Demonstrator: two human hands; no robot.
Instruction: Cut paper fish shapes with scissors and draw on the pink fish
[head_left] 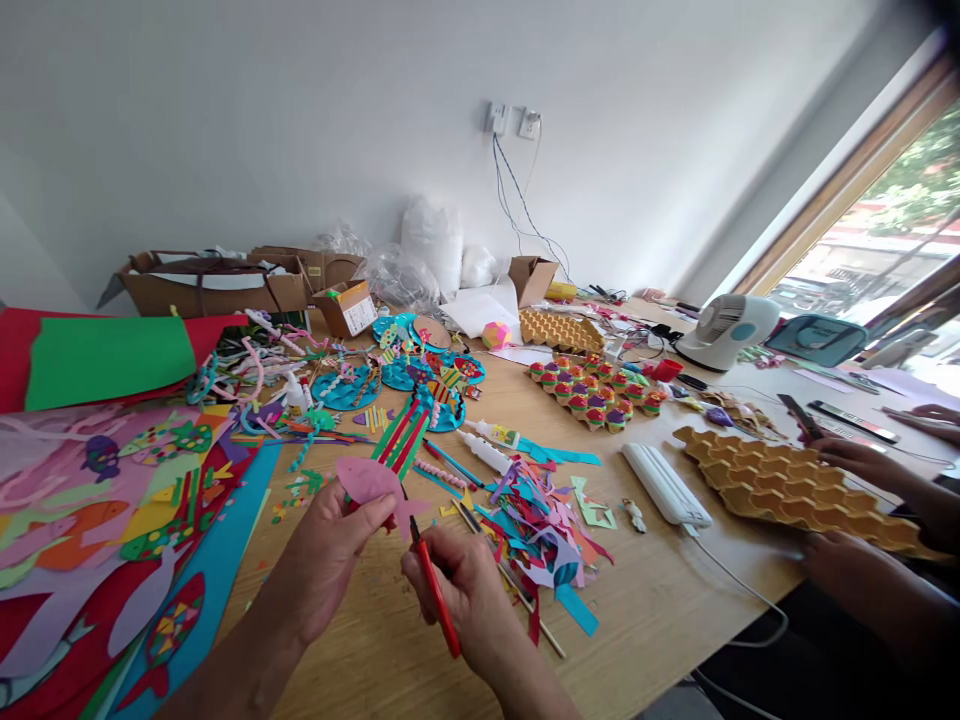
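The pink, fish-shaped paper cut-out (367, 480) is raised over the near part of the pale wooden tabletop (360, 630), pinched between the left hand's (341, 540) thumb and fingers. The right hand (457, 580) grips the red-handled metal scissors (433, 585), their blades at the cut-out's tail end. Just right of the hands lies a loose heap of multicoloured paper scraps (536, 520). Beyond it is a painted red-and-yellow egg-carton piece (592, 390). Farther right, near another person's hands, rests a bare tan cardboard egg tray (772, 485). Coloured paper sheets with fish shapes (112, 520) lie at left.
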